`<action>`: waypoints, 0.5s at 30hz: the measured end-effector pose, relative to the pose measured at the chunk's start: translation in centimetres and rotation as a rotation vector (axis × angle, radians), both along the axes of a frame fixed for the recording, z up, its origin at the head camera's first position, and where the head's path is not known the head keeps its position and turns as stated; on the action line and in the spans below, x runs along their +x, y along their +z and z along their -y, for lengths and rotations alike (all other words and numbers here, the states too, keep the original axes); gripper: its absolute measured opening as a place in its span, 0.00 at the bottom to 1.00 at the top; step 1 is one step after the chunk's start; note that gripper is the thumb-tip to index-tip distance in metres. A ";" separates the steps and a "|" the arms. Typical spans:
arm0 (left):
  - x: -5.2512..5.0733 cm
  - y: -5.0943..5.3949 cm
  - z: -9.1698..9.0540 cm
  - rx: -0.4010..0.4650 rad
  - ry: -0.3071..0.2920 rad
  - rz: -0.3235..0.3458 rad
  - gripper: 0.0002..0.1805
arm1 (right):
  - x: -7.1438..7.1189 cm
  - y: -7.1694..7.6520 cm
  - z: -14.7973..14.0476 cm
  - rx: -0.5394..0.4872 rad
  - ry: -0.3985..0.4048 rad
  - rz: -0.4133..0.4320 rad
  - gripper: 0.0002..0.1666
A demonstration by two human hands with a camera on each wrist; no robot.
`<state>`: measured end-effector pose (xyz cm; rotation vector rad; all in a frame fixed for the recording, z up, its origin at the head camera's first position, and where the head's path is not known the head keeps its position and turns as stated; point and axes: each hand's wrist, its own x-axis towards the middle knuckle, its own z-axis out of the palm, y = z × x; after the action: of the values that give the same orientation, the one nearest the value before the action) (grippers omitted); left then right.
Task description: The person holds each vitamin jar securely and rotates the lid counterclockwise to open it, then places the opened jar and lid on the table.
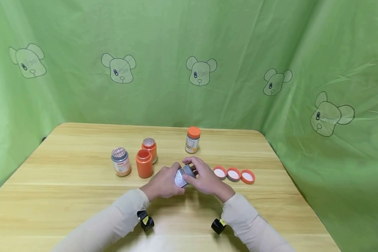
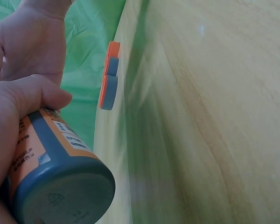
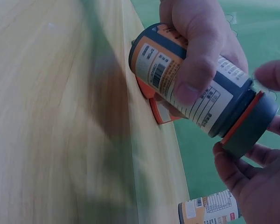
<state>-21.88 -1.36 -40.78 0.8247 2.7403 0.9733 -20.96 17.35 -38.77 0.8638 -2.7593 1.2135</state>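
My left hand (image 1: pixel 165 182) grips a grey-and-orange bottle (image 3: pixel 154 67) with a white printed label, holding it tilted above the table. In the left wrist view the bottle's round base (image 2: pixel 67 198) faces the camera. My right hand (image 1: pixel 204 177) pinches a grey lid (image 3: pixel 254 126) between thumb and fingers at the bottle's mouth. The right wrist view shows the lid's orange inner rim, slightly askew against the neck. Whether the lid is fully free of the neck, I cannot tell.
Left of the hands stand a foil-topped grey jar (image 1: pixel 121 164), an uncovered orange jar (image 1: pixel 144 167) and a foil-topped orange jar (image 1: pixel 153 151). An orange-lidded jar (image 1: pixel 193 142) is behind. Three lids (image 1: pixel 233 174) lie in a row, white liners up, on the wooden table (image 1: pixel 66 196).
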 end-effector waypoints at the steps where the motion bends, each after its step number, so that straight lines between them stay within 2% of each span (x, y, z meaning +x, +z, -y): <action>1: 0.0 0.0 0.0 0.001 -0.001 -0.003 0.35 | 0.0 0.0 0.0 0.001 0.001 -0.002 0.25; 9: 0.0 0.1 0.1 -0.005 -0.001 -0.008 0.35 | -0.1 -0.1 0.3 0.041 -0.075 0.018 0.24; 15: 0.0 0.0 0.1 -0.009 0.005 0.008 0.35 | -0.1 -0.1 0.2 0.025 -0.043 0.049 0.24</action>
<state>-21.91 -1.49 -40.77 0.8110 2.7392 0.9619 -21.04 17.12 -38.83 0.7828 -2.8210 1.2125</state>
